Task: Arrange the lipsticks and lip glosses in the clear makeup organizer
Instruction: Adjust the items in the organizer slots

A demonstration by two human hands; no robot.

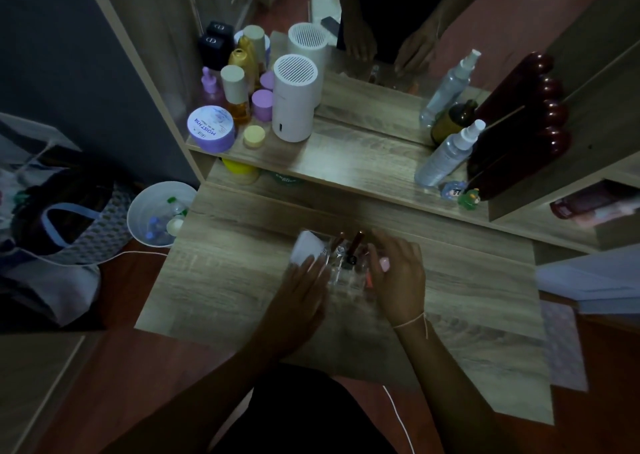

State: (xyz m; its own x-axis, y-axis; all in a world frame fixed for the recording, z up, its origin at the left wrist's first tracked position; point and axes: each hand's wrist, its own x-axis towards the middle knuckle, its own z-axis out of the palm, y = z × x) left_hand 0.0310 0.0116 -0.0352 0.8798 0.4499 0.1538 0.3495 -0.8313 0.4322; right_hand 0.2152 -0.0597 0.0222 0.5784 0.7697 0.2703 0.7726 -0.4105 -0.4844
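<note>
A clear makeup organizer [341, 275] stands on the wooden table [242, 280] between my hands. Several lip products stand upright in its slots, among them a dark brown tube with a black base [355, 245] and a thinner brown one [338, 240]. A white tube [306, 245] leans in its left compartment. My left hand [304, 291] rests against the organizer's left side, fingers on its wall. My right hand [394, 273] wraps the right side, thumb turned inward. An orange-pink stick [369, 278] shows beside the right palm; whether it is held is unclear.
The raised shelf [346, 162] behind carries jars, bottles and a white cylindrical device [294, 102] at left, and spray bottles [446, 154] and a dark red object [519, 124] at right. A mirror stands behind. A white bin [156, 214] and bags sit on the floor at left.
</note>
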